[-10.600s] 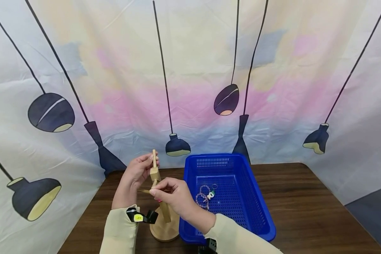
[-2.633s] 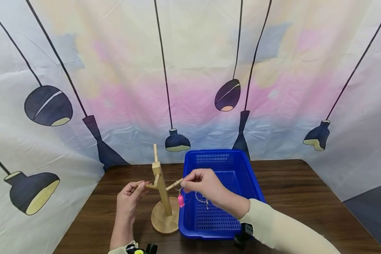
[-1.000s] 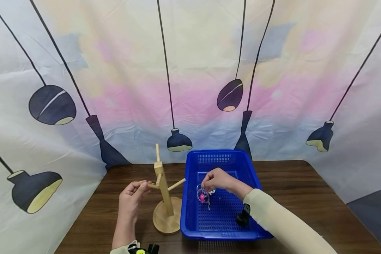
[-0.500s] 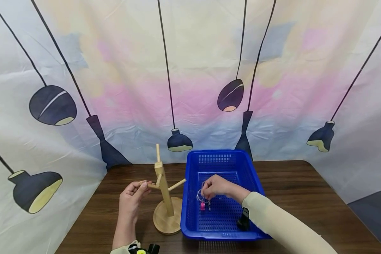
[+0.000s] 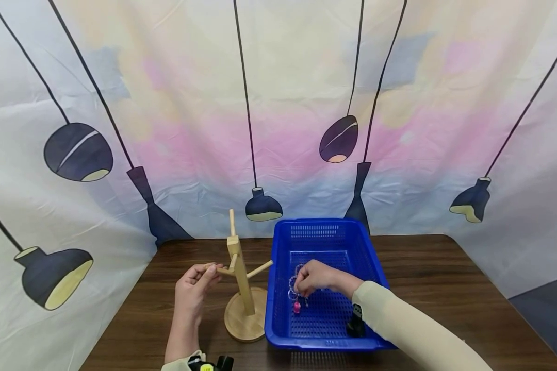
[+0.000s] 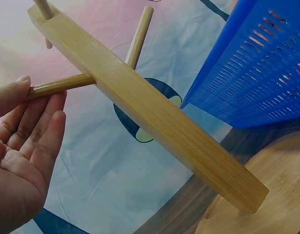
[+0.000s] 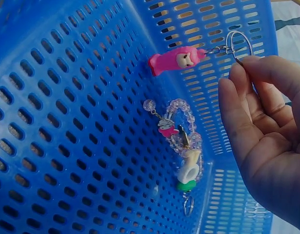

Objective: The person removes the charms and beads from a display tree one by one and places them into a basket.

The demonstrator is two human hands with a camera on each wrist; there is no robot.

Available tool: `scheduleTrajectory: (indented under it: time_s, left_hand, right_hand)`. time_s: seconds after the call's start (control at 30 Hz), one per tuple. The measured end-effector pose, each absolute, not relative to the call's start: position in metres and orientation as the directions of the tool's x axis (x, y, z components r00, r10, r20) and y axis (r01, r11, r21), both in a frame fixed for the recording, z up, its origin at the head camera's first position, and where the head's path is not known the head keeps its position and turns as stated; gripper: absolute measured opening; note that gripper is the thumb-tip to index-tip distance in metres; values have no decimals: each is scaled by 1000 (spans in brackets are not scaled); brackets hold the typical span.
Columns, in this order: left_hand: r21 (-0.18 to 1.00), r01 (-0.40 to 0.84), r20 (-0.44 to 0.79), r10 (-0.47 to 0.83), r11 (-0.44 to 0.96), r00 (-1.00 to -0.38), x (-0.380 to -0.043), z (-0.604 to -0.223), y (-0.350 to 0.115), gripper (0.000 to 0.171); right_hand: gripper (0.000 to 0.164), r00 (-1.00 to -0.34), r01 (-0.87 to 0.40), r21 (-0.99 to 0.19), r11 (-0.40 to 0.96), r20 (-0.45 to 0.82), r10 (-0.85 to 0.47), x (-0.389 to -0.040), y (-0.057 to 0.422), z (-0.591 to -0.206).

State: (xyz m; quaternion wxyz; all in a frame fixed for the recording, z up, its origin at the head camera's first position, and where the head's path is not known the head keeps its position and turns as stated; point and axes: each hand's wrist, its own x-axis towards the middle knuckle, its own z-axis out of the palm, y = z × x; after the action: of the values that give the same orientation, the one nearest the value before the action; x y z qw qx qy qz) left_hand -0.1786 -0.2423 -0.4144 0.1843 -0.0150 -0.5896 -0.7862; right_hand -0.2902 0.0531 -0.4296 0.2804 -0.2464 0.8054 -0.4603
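My left hand (image 5: 192, 293) pinches the end of a left peg on the wooden peg stand (image 5: 242, 278), thumb on top and fingers beneath in the left wrist view. Inside the blue basket (image 5: 325, 344), my right hand (image 5: 315, 276) pinches the metal ring of a keychain. Its pink figure charm (image 7: 174, 60) hangs from a short chain. Beyond it in the right wrist view lie a clear beaded bracelet (image 7: 181, 105) with a small charm, and a second keychain with a white and green charm (image 7: 189, 173), its ring (image 7: 188, 205) at the near end.
The stand's round base (image 5: 244, 330) stands on the dark wooden table (image 5: 427, 288), close against the basket's left side. A right peg (image 5: 261, 269) of the stand reaches to the basket rim. Behind the table hangs a cloth backdrop (image 5: 297, 113) printed with lamps.
Earlier the pink keychain hung at the stand's right peg; my right hand has carried it off into the basket and lowered it. My left hand has gone from the top area to the left peg.
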Motion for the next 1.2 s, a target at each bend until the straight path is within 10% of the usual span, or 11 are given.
scheduleTrajectory:
  time_s: [1.2]
  left_hand:
    - [919,305,235,-275,-249,-932,-178,-414,-242,28]
  right_hand:
    - [14,-827,-119,-884,452,-164,-538,-302,47,-450]
